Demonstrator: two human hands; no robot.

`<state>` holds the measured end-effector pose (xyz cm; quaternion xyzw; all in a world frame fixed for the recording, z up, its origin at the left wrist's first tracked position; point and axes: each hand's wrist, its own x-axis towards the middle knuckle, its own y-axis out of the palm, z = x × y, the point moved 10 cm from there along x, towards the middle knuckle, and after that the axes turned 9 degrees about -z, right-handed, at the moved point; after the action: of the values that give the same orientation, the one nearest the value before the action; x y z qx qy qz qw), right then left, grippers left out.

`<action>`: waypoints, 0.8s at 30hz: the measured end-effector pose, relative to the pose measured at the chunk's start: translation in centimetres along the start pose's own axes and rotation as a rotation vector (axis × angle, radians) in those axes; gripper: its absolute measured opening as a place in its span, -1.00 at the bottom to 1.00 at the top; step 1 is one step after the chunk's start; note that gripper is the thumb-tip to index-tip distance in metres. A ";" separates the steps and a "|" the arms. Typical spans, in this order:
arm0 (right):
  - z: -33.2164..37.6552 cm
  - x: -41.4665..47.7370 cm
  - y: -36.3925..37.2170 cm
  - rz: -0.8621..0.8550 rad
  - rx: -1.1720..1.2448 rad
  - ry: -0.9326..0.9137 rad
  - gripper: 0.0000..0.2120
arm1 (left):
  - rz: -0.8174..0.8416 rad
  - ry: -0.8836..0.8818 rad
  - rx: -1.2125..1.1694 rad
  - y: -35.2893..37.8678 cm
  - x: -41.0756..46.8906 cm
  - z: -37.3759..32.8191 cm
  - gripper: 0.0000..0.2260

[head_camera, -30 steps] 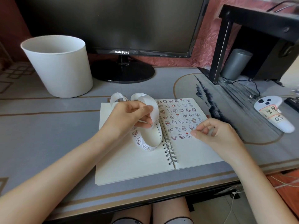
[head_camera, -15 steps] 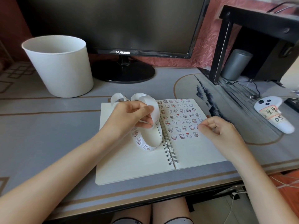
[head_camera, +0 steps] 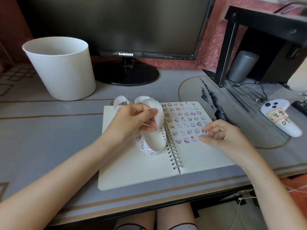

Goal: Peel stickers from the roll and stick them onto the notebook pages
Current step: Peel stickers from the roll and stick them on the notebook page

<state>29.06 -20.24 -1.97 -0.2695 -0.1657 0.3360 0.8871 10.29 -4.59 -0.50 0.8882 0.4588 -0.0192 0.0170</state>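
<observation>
left hand [head_camera: 134, 120]: I pinch the sticker strip [head_camera: 143, 146], its loop hanging down onto the left page | right hand [head_camera: 224, 136]: fingers curled, tips close together over the stickers [head_camera: 182, 123] on the right page; cannot tell if I hold one | notebook [head_camera: 141, 171]: open flat on the desk [head_camera: 49, 146]

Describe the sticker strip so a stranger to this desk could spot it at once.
Start at the open spiral notebook in front of the Samsung monitor. Over its blank left page, the left hand holds a looping white paper strip. Unlike the flat pages, it curls upward and carries small cartoon stickers on its outer face.
</observation>
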 end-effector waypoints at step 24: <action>9.9 -0.5 6.4 0.120 0.474 -0.267 -0.86 | 0.029 0.104 -0.036 0.2 0.0 -1.1 -0.76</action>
<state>20.79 -12.93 2.15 -0.0170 -0.1817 0.4501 0.8742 10.46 -4.69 0.61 0.8940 0.4466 0.0357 0.0093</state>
